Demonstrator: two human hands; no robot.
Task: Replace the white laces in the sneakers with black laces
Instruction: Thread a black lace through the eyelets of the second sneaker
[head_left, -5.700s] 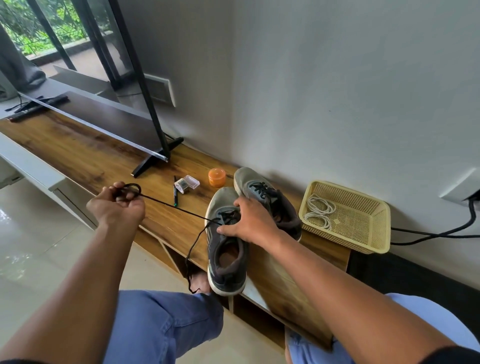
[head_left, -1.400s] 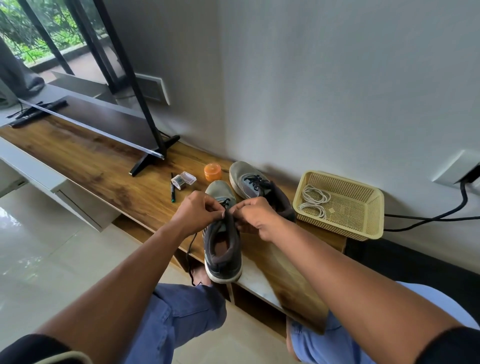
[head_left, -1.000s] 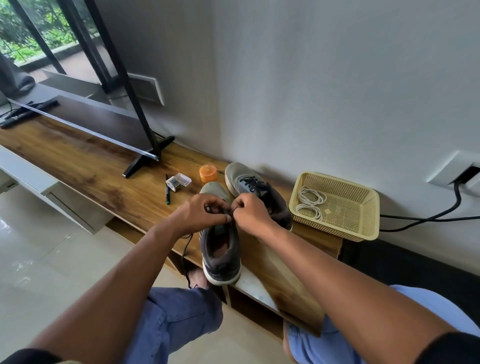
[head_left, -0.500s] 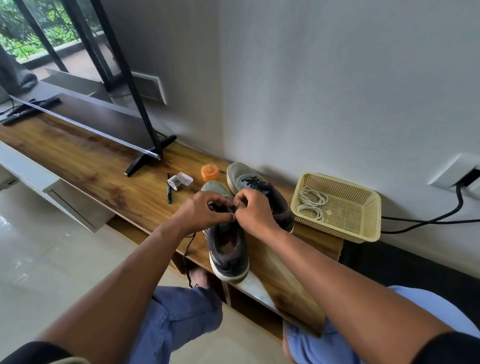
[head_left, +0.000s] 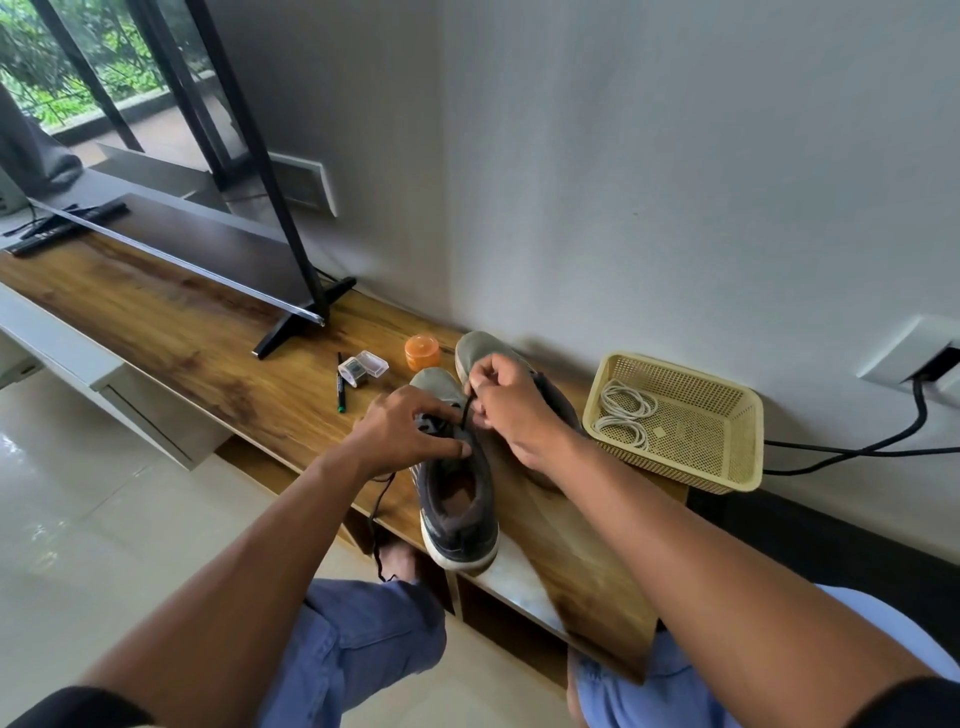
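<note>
Currently: right hand (head_left: 511, 410) pinches black lace (head_left: 464, 413) taut; left hand (head_left: 408, 434) grips near sneaker (head_left: 454, 499). Advice: pull evenly, keeping the sneaker braced on the tabletop (head_left: 208, 353).

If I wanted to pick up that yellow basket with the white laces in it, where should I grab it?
Probably by the rim of the basket, on the near long side. The rim flares out like a lip, so fingers can hook under it. That side faces the person and is bare; the white laces lie inside at the left end, and the wall sits close behind.
</note>
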